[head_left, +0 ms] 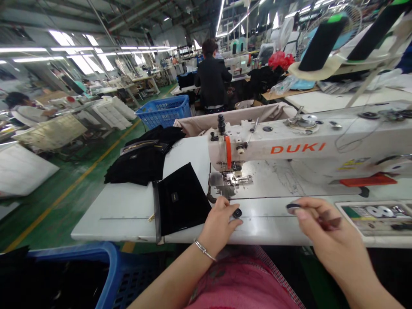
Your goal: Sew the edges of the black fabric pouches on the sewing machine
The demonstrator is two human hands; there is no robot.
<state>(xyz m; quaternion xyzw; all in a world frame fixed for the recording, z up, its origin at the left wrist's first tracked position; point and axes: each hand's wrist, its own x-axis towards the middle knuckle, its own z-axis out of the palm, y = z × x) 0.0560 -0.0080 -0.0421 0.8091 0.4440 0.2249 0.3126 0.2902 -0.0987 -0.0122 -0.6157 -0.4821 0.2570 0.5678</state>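
My left hand (220,219), with a bracelet at its wrist, pinches a small round metal bobbin case (237,213) with a dark centre, just above the front of the white sewing machine table (128,214). Between the thumb and fingertips of my right hand (325,227) is a bobbin (292,207) of dark thread. A dark reddish patch in that palm is unclear. Left of my left hand lies a flat black zip pouch (182,199) with a small label. The sewing machine (299,143) stands behind both hands, its needle plate (231,179) uncovered.
Black pouches (141,156) are piled at the table's left. A blue basket (111,266) with dark items stands below. A parts tray (376,219) holds bobbins at right. Behind the machine are a cloth-lined bin (238,116), a blue crate (165,110) and a seated person (212,77).
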